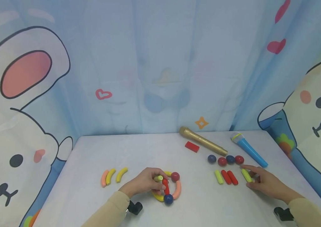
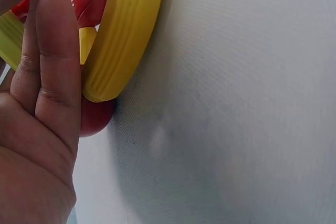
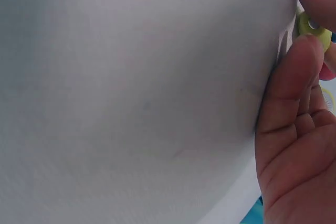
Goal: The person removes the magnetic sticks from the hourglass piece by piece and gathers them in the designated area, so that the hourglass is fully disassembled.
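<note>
While a red rod point(image 1: 166, 188) is being gripped between the thumb and fingers of the left hand point(image 1: 145, 182), a light green rod point(image 1: 158, 178) is being partly covered by the same fingers just beside it. Both rods are being held at a ring of joined pieces lying on the worktop point(image 1: 86, 157), the lower end of the red one meeting a blue ball point(image 1: 168, 199). Around that ring, a red ball point(image 1: 175, 177), a pink curved piece point(image 1: 178, 189) and yellow curved pieces point(image 1: 158, 197) are being shown linked, though its left side is being hidden by the hand; a second red ball point(image 2: 97, 117) is being revealed there by the left wrist view. By the right hand point(image 1: 266, 183), another green rod point(image 1: 246, 175) is being pinched between thumb and fingertips. Just left of it, two red rods point(image 1: 229, 177) and one more green rod point(image 1: 218, 177) are resting side by side, with a row of four blue and red balls point(image 1: 230, 159) lying behind them. Farther back, a gold microphone point(image 1: 203, 141), a blue microphone point(image 1: 249, 149) and a red block point(image 1: 192, 147) are lying, while three loose curved pieces point(image 1: 110, 176) are being placed by the head view well to the left.
</note>
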Demonstrator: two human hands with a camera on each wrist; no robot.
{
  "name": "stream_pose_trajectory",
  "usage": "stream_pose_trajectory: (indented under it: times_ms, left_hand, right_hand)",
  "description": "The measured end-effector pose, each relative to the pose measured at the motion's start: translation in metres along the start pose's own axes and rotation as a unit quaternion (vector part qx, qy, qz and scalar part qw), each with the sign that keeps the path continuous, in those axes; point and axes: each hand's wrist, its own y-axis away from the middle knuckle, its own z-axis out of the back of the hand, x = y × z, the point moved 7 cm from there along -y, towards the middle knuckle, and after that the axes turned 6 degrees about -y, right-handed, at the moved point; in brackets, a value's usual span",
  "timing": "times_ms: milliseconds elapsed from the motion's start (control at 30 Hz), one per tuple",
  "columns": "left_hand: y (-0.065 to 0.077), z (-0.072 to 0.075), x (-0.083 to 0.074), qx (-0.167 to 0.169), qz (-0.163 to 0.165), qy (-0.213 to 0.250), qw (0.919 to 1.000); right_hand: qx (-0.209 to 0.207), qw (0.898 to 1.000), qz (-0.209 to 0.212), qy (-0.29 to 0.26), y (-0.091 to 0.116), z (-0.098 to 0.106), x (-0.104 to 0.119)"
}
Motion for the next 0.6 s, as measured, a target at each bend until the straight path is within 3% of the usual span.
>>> stream_pose_trajectory:
  times_ms: [600]
  left_hand:
    - [0.002,0.003,0.004,-0.011,0.006,-0.006,0.9999]
  right_hand:
    - [-0.028,0.999,-0.041,-0.023,0.003,0.0,-0.01]
